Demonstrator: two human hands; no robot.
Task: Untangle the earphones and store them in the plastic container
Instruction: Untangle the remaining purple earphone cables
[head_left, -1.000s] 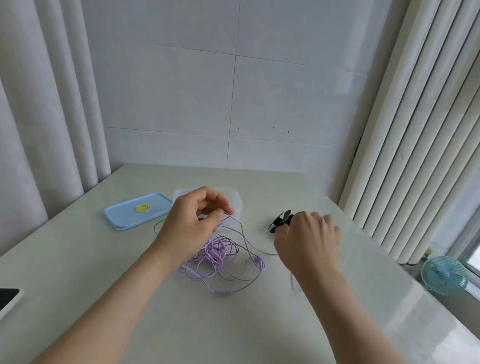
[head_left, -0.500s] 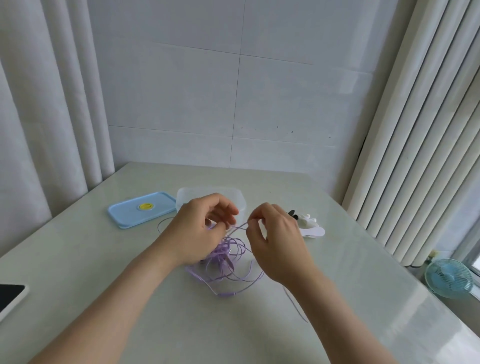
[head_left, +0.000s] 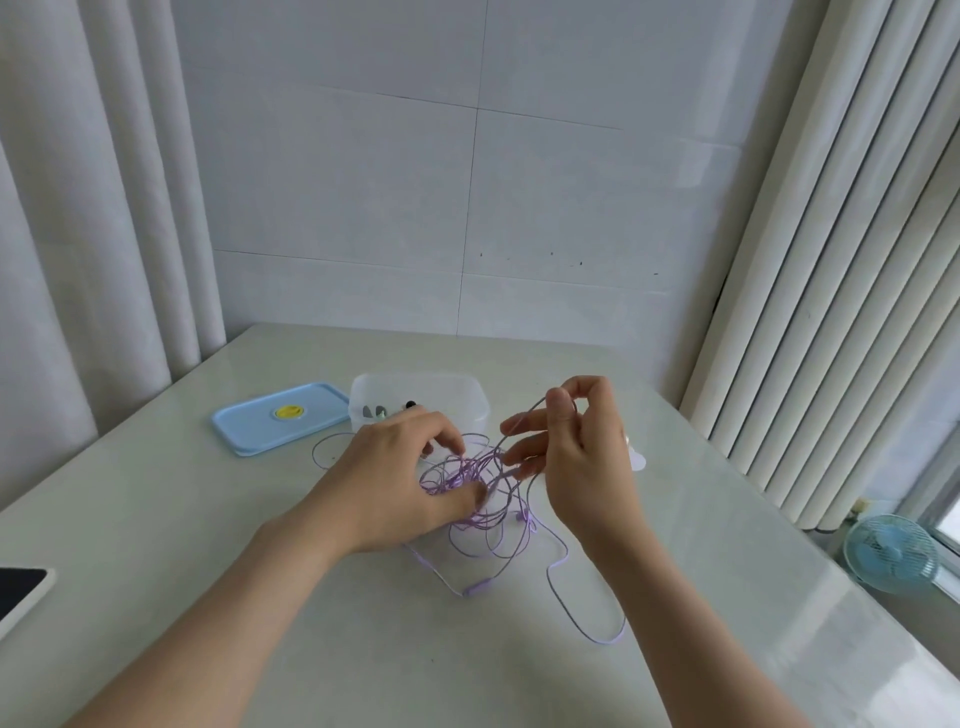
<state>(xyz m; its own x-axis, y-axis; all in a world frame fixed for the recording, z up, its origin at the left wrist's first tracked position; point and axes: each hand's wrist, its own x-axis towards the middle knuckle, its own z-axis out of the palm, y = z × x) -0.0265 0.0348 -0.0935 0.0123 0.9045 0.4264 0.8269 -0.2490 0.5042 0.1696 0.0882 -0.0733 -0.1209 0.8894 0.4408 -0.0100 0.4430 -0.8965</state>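
Purple earphones (head_left: 462, 475) are one messy knot on the table (head_left: 363, 649), right in front of the clear plastic container (head_left: 457, 395) - blue lid (head_left: 280, 415) lies off beside it. Left hand (head_left: 395, 478) has its fingers curled into the tangle, pinching cord. Right hand (head_left: 582, 457) pinches one strand between thumb and forefinger, lifted up - the other fingers are loosely spread.

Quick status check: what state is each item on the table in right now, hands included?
earphones: tangled, heaped on the table, one strand lifted.
plastic container: open, small items inside.
blue lid: off, flat beside the container.
left hand: grips the tangle.
right hand: pinches the raised strand.
phone: screen dark.
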